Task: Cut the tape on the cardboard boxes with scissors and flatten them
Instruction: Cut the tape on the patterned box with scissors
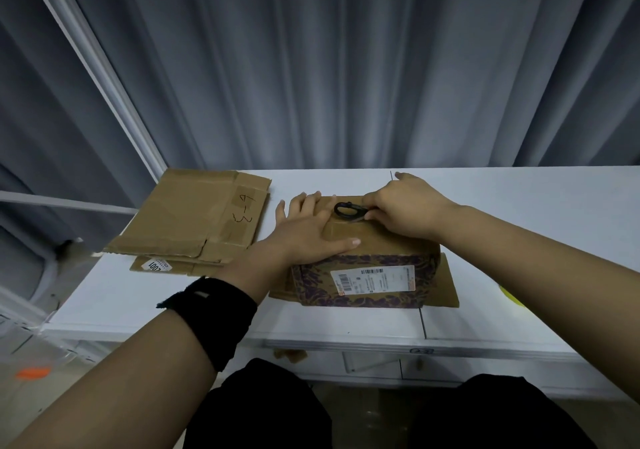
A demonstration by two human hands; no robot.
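- Left hand (308, 226): laid flat on top of the cardboard box (377, 239), fingers straight and slightly spread, thumb along the near top edge; holds nothing. Black wristband (211, 313) on the wrist.
- Right hand (405, 213): fingers curled round the scissors (348, 212) at the far part of the box top. One black handle loop shows beside the knuckles.
- Scissors: blades covered by the right hand; whether they stand open or closed cannot be told.
- Cardboard box: upright at the middle of the white surface (519, 206), just in front of the person. Near side carries a dark leaf pattern and a white shipping label (374, 279); print too small to read. Tape on the top is not distinguishable under the hands.
- Flat cardboard sheet (446, 289): under the box, sticking out at its right.
- Flattened cardboard stack (194, 216): left of the box, near it but apart, overhanging the surface's left edge; handwritten marks on the top piece.
- Yellow item (510, 296): at the right, mostly hidden behind the right forearm; not identifiable.
- Grey curtain (346, 67): behind the surface.
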